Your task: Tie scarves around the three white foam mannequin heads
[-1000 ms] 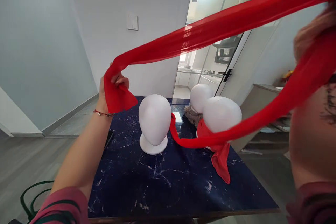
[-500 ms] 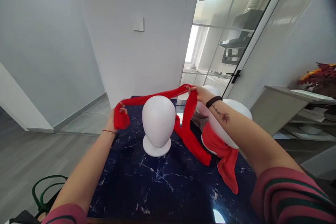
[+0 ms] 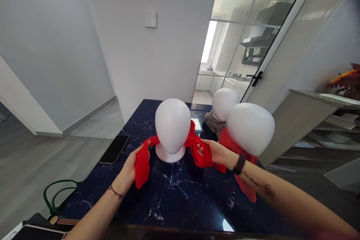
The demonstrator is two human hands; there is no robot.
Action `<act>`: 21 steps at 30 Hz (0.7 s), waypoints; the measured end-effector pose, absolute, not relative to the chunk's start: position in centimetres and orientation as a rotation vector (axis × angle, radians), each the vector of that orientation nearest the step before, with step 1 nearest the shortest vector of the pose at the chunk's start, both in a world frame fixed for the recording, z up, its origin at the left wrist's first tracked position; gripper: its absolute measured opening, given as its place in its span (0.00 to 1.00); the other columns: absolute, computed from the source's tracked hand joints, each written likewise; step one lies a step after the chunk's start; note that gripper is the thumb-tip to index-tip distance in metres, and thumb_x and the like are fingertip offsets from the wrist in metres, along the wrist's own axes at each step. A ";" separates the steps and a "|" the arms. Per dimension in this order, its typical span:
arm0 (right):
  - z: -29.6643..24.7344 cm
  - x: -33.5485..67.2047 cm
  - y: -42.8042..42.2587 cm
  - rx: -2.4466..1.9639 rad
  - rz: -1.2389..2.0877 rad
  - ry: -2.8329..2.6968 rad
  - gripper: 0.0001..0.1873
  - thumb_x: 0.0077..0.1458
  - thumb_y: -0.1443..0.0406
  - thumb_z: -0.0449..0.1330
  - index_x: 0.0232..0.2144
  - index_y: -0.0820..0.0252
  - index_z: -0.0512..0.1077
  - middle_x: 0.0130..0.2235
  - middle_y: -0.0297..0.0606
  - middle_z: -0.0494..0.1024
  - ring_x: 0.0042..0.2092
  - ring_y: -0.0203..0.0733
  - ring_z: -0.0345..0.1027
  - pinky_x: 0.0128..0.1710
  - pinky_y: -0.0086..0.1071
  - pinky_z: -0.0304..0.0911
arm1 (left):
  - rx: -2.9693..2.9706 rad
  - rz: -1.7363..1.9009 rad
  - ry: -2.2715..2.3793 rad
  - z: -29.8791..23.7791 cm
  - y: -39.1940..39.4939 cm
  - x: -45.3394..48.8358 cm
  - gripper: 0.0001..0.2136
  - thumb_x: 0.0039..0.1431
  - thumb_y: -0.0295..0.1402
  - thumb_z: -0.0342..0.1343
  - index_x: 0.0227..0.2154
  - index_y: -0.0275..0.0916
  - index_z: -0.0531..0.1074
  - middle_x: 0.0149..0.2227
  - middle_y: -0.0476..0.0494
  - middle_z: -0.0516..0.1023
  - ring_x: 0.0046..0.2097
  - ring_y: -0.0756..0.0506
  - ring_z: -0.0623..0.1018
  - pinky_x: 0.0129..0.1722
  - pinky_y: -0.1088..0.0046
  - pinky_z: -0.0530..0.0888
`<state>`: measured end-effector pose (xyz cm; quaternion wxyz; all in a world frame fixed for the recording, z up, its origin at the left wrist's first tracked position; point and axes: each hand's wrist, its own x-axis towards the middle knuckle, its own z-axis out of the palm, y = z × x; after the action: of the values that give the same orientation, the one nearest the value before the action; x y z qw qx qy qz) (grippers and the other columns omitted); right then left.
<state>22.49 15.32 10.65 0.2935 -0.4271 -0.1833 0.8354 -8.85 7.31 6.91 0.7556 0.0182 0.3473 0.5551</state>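
red scarf [image 3: 142, 163]: middle lay hidden behind mannequin head [image 3: 172, 125] | far head [image 3: 223, 103], right of it: base was covered | right forearm [image 3: 281, 195]: cut off

Three white egg-shaped foam heads stood on the dark marbled tabletop [image 3: 174, 198]: the middle head [image 3: 172, 125], the far head [image 3: 224, 103] and the right head [image 3: 250, 127]. There were two red fabric scarves, the left red scarf [image 3: 142, 167] and the right red scarf [image 3: 226, 141], plus one grey-brown scarf [image 3: 213, 124] and one black smartphone [image 3: 114, 149].

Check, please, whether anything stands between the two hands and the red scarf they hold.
Nothing does: the left hand and the right hand each grip an end of the red scarf directly. The front white mannequin head stands between the two hands, with the scarf passing behind its neck.
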 end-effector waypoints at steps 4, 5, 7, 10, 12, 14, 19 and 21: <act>10.8 21.6 14.1 -1.013 2.243 -0.488 0.09 0.64 0.65 0.47 0.36 0.64 0.65 0.28 0.35 0.74 0.24 0.31 0.67 0.30 0.28 0.69 | -0.012 1.328 0.636 7.5 6.0 -7.1 0.11 0.63 0.29 0.45 0.39 0.36 0.73 0.23 0.47 0.78 0.22 0.50 0.78 0.24 0.77 0.77; 11.3 21.4 14.2 -0.984 2.228 -0.506 0.10 0.64 0.65 0.47 0.37 0.64 0.65 0.28 0.35 0.74 0.24 0.31 0.67 0.29 0.28 0.69 | -0.014 1.377 0.575 8.0 6.1 -7.0 0.11 0.64 0.28 0.45 0.42 0.37 0.72 0.24 0.47 0.79 0.23 0.51 0.78 0.25 0.78 0.77; 12.2 20.9 14.7 -0.945 2.202 -0.543 0.11 0.64 0.64 0.46 0.38 0.65 0.65 0.27 0.34 0.73 0.23 0.30 0.66 0.30 0.28 0.69 | -0.016 1.460 0.476 9.2 6.3 -7.1 0.13 0.64 0.27 0.43 0.44 0.38 0.72 0.28 0.47 0.80 0.24 0.53 0.77 0.27 0.80 0.76; 12.4 20.6 15.0 -0.973 2.206 -0.549 0.12 0.65 0.64 0.46 0.37 0.65 0.66 0.27 0.34 0.73 0.23 0.30 0.66 0.30 0.28 0.70 | -0.015 1.513 0.451 10.3 5.8 -7.4 0.14 0.64 0.27 0.42 0.46 0.39 0.71 0.31 0.47 0.81 0.24 0.54 0.77 0.27 0.81 0.76; 11.3 20.6 14.7 -1.048 2.231 -0.522 0.11 0.64 0.66 0.46 0.35 0.66 0.66 0.26 0.36 0.73 0.24 0.31 0.67 0.31 0.28 0.70 | -0.010 1.502 0.536 9.9 4.5 -7.2 0.14 0.64 0.27 0.43 0.46 0.40 0.71 0.28 0.49 0.80 0.24 0.53 0.77 0.25 0.80 0.75; 9.4 20.6 14.0 -1.150 2.229 -0.500 0.08 0.63 0.67 0.49 0.35 0.66 0.65 0.26 0.37 0.74 0.25 0.32 0.69 0.31 0.28 0.70 | 0.001 1.442 0.676 8.5 2.8 -6.2 0.13 0.63 0.28 0.45 0.45 0.41 0.73 0.22 0.50 0.78 0.21 0.51 0.76 0.21 0.79 0.73; 5.7 20.4 13.1 -1.301 2.214 -0.485 0.03 0.59 0.72 0.52 0.35 0.66 0.65 0.26 0.37 0.75 0.28 0.35 0.72 0.34 0.30 0.71 | 0.086 1.148 0.984 4.2 -0.2 -2.4 0.10 0.54 0.29 0.57 0.40 0.37 0.75 0.23 0.47 0.79 0.19 0.50 0.75 0.17 0.77 0.71; 5.6 20.3 13.5 -1.273 2.194 -0.487 0.05 0.60 0.74 0.50 0.36 0.66 0.66 0.27 0.37 0.76 0.27 0.34 0.72 0.34 0.29 0.71 | 0.177 1.180 1.027 3.3 -0.4 -1.6 0.10 0.50 0.24 0.60 0.37 0.37 0.76 0.30 0.44 0.81 0.26 0.48 0.79 0.26 0.75 0.76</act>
<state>20.26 13.46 5.61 0.2759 -0.4738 -0.1812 0.8165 -1.60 -0.45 3.28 0.7057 0.0796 0.4621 0.5311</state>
